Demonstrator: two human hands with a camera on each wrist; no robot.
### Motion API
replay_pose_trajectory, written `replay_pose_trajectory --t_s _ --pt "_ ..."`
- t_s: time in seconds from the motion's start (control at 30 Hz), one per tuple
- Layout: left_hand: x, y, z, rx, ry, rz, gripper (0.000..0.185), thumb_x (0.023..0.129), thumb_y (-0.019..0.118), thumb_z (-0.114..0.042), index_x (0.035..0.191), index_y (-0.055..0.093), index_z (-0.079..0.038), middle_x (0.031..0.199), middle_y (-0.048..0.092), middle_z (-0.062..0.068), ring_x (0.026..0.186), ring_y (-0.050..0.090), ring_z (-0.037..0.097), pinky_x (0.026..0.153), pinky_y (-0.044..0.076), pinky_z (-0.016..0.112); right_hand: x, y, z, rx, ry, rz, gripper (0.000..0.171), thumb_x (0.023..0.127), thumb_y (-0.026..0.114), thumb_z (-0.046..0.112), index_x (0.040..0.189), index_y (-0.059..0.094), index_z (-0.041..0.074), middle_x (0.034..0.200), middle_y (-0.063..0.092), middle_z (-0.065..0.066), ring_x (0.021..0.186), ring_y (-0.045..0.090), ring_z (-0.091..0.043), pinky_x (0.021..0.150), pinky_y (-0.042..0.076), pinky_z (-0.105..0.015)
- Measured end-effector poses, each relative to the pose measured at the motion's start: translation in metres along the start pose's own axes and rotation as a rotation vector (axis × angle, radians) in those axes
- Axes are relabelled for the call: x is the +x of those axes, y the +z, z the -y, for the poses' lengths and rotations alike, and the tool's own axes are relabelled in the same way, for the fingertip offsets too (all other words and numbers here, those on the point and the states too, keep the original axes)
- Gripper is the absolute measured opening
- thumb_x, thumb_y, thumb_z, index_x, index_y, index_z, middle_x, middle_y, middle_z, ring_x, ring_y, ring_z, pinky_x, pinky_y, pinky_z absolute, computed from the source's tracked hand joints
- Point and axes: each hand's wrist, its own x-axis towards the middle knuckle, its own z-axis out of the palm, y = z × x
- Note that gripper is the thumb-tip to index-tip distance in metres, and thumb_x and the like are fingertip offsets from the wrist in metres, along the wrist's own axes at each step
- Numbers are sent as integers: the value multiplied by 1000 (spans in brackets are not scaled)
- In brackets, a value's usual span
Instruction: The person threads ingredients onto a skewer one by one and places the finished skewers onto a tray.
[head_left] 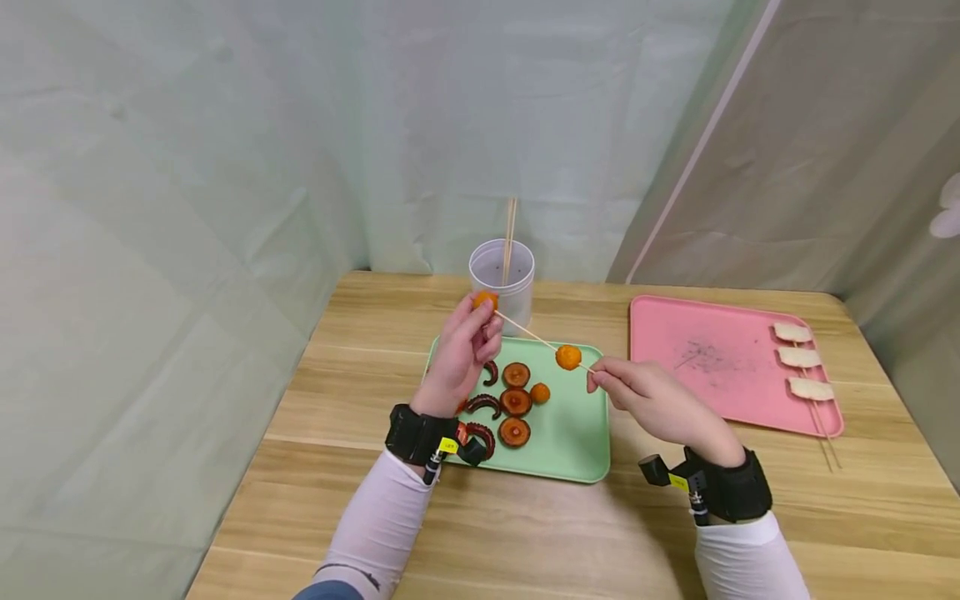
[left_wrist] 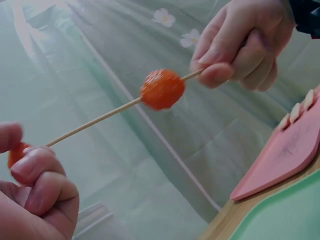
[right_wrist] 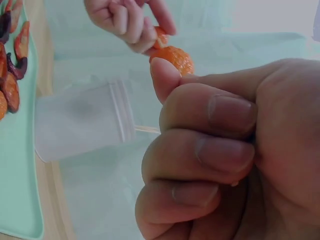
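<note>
My right hand [head_left: 600, 379] pinches the near end of a thin wooden skewer [head_left: 528, 332] held above the green tray [head_left: 577, 433]. One orange ball [head_left: 568, 357] is threaded on the skewer close to that hand, also clear in the left wrist view [left_wrist: 162, 89]. My left hand [head_left: 472, 333] pinches a second orange ball [head_left: 485, 299] at the skewer's far tip. On the tray lie brown mushroom caps [head_left: 515, 403], dark octopus tentacle pieces [head_left: 483, 404] and another orange ball [head_left: 539, 392].
A clear plastic cup [head_left: 502, 282] holding spare skewers stands behind the green tray. A pink tray [head_left: 712, 362] at the right carries three pale pieces on skewers [head_left: 801, 358]. Pale curtains close in the wooden table [head_left: 525, 533] at the back and left.
</note>
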Motion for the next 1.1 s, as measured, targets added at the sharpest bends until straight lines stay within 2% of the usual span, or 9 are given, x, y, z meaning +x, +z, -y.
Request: replay_pose_trajectory --t_s 0.13,0.23,0.47,0.77,1.0,1.1 --pt "-1 5 1 -15 18 -36 28 118 40 -34 120 56 -11 72 36 -6 49 32 4 51 18 24 2 5 3 2 1 -13 22 116 49 21 108 69 19 71 42 10 64 45 -9 65 41 -31" --pt "-2 6 2 -10 38 -85 35 118 39 -38 120 61 -10 67 31 -8 47 30 3 51 14 25 4 10 5 -11 -4 -26 21 116 50 20 107 69 20 71 44 10 65 47 -9 67 43 -31" --pt "-2 8 4 24 109 -175 35 117 43 -35 119 59 -5 64 30 -8 47 29 3 51 14 26 12 25 11 -59 0 -63 20 115 52 22 108 70 20 72 49 10 66 49 -9 66 44 -32" --pt "-1 12 8 59 150 -264 34 116 47 -40 115 58 -8 66 28 -5 51 23 10 53 15 26 16 37 17 -122 8 -187 15 113 56 16 107 70 16 68 46 9 59 43 -8 60 40 -31" --pt "-3 14 9 88 169 -275 31 115 47 -40 109 56 -11 64 27 -5 51 23 11 54 15 27 17 43 20 -197 -34 -276 14 110 60 8 108 72 14 86 69 6 61 43 -7 60 42 -30" --pt "-3 14 10 88 179 -269 31 115 48 -40 109 56 -11 64 26 -5 51 21 11 55 14 27 17 43 20 -185 -36 -283 13 110 60 8 107 72 13 80 64 6 59 42 -7 59 41 -30"
